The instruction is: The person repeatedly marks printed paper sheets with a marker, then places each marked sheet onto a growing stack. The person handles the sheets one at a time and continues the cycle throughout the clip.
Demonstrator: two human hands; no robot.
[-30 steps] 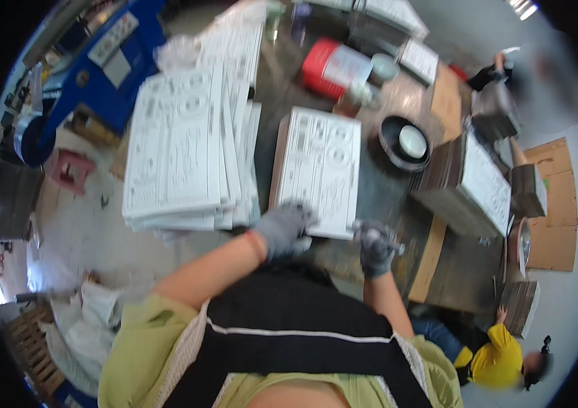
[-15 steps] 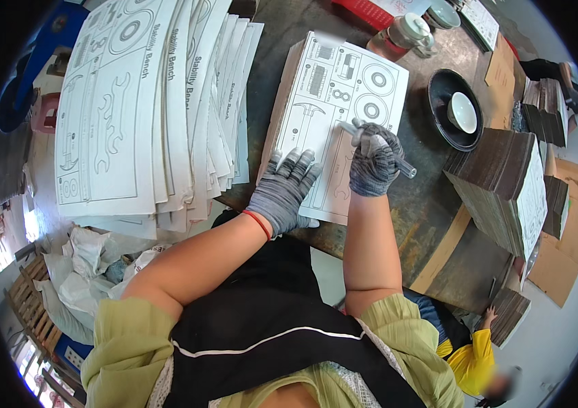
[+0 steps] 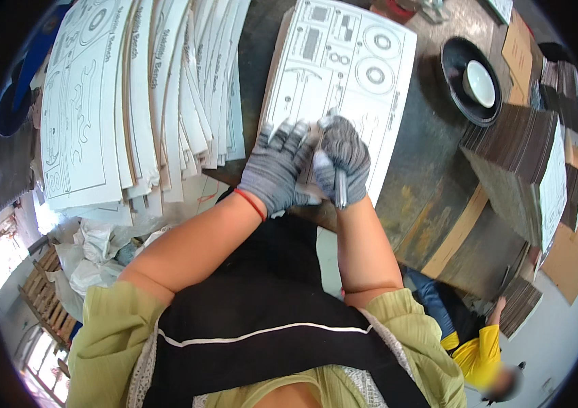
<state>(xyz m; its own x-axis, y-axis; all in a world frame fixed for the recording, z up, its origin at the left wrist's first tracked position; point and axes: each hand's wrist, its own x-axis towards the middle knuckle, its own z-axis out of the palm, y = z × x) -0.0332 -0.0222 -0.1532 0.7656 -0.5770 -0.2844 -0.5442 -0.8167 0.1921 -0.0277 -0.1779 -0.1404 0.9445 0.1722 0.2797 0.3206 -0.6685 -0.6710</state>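
Note:
A stack of white printed cardboard sheets [image 3: 387,102], with line drawings of tools and discs, lies on the dark table in front of me. My left hand [image 3: 275,168], in a grey striped glove, rests on its near left part with the fingers spread. Close beside it, over the top sheet, my gloved right hand [image 3: 345,151] is closed around a slim silver rod-like tool [image 3: 341,190]. The tool's back end points toward my wrist. Its front end is hidden by the hand, so I cannot tell whether it touches the sheet.
To the left stands a fanned pile of similar printed boards [image 3: 88,102]. A black bowl [image 3: 451,88] with a white bowl [image 3: 481,85] in it sits right of the stack. Further right are tall cardboard stacks [image 3: 510,160]. Another person in a yellow sleeve [image 3: 488,343] is at lower right.
My right hand has moved left and nearer to me, next to my left hand. The tool has swung so its back end points toward my wrist. The whole view has shifted slightly.

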